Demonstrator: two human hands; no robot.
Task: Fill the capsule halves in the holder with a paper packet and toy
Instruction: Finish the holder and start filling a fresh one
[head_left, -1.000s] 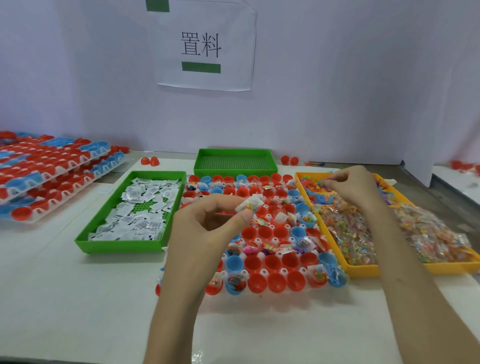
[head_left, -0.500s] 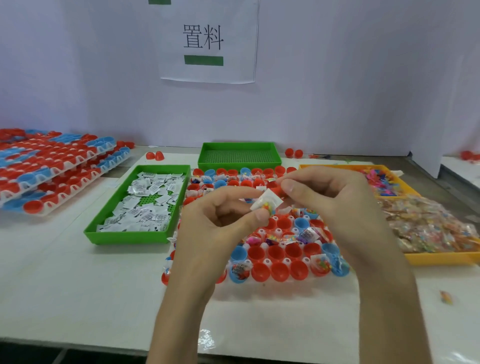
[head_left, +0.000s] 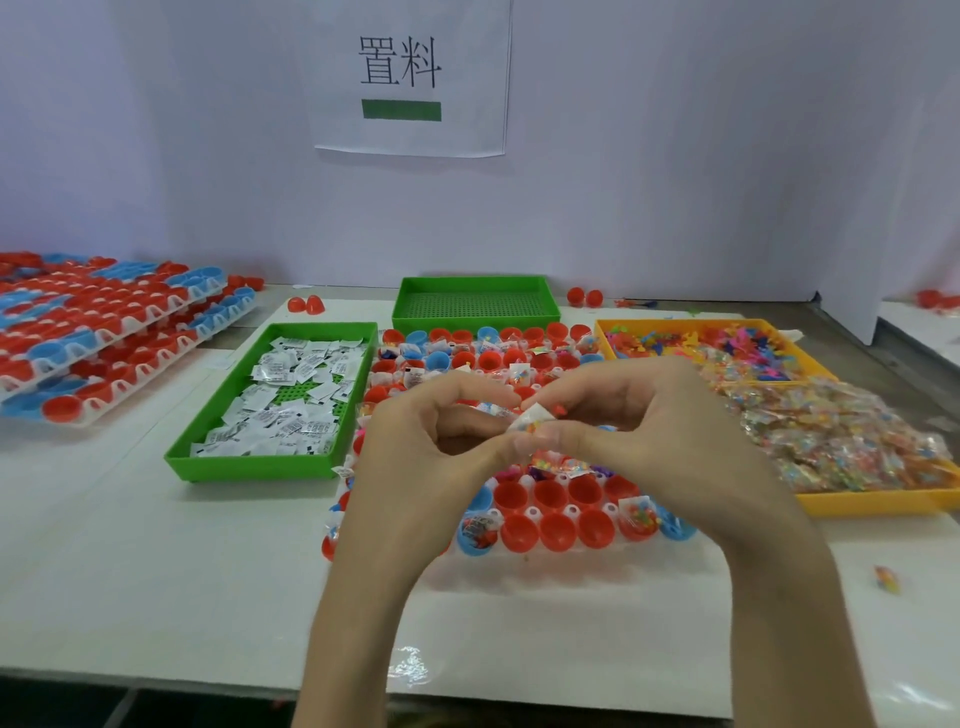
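Note:
A white holder (head_left: 691, 545) full of red and blue capsule halves lies at the table's middle; some halves hold packets and toys, while several red ones (head_left: 556, 530) in the front rows hold nothing. Above it my left hand (head_left: 431, 441) and my right hand (head_left: 639, 415) meet. Both pinch a small white packet with coloured bits (head_left: 532, 420) between thumb and fingers. A tiny red piece (head_left: 559, 410) shows at my right fingertips.
A green tray of white paper packets (head_left: 275, 400) sits left of the holder, an empty green tray (head_left: 475, 304) behind it. A yellow tray of bagged toys (head_left: 831, 431) lies right. Stacked capsule holders (head_left: 104, 332) fill the far left. A loose toy (head_left: 885, 578) lies front right.
My right hand came from the yellow tray to my left hand over the holder. Both now pinch the packet, which sits slightly lower and closer between the fingertips.

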